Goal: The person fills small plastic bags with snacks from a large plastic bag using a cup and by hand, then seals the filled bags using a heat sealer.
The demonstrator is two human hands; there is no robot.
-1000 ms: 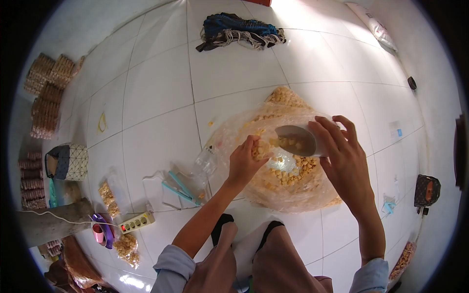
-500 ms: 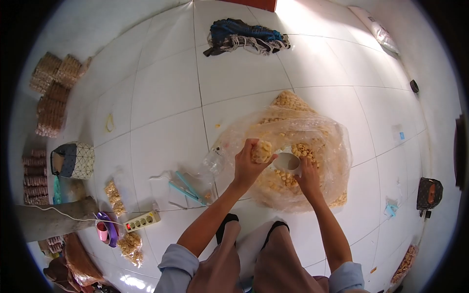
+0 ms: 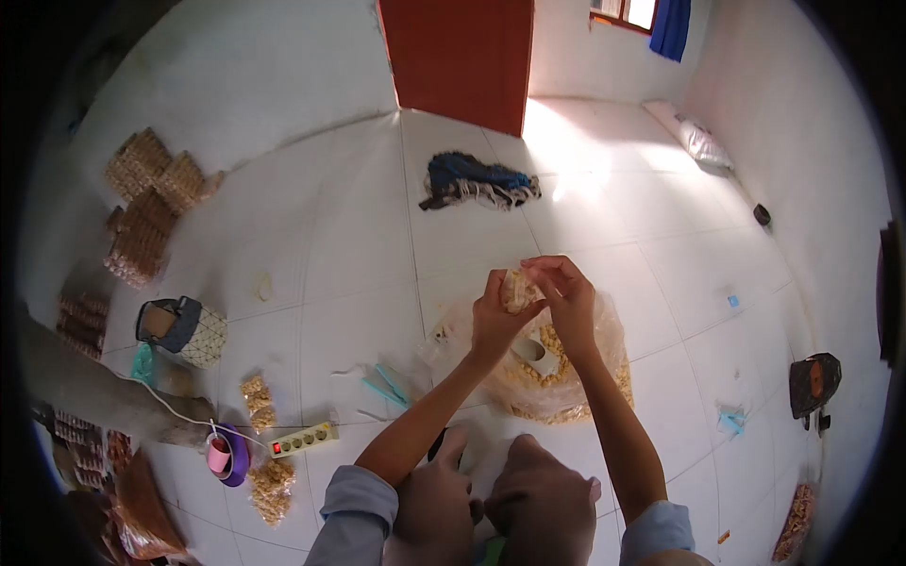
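My left hand (image 3: 494,319) is closed around a small clear plastic bag (image 3: 518,291) with pale yellow snack pieces inside. My right hand (image 3: 568,300) meets it from the right, thumb and fingers pinched at the top of the bag. Below both hands, a large clear plastic sack (image 3: 604,325) lies opened on the floor, full of round yellow snacks (image 3: 552,363). A white cup (image 3: 535,350) rests among these snacks, touched by neither hand.
Left of the sack lie a turquoise hand sealer (image 3: 385,385), a power strip (image 3: 303,439) and filled snack bags (image 3: 272,491). A purple bowl (image 3: 236,459) holds a pink cup. Dark cloth (image 3: 479,179) lies ahead, before a red door (image 3: 460,61). Packed bundles (image 3: 142,236) stand far left.
My right hand has left the white cup and the snacks and risen to the top of the small bag. The view has tilted up, bringing the door and window into sight.
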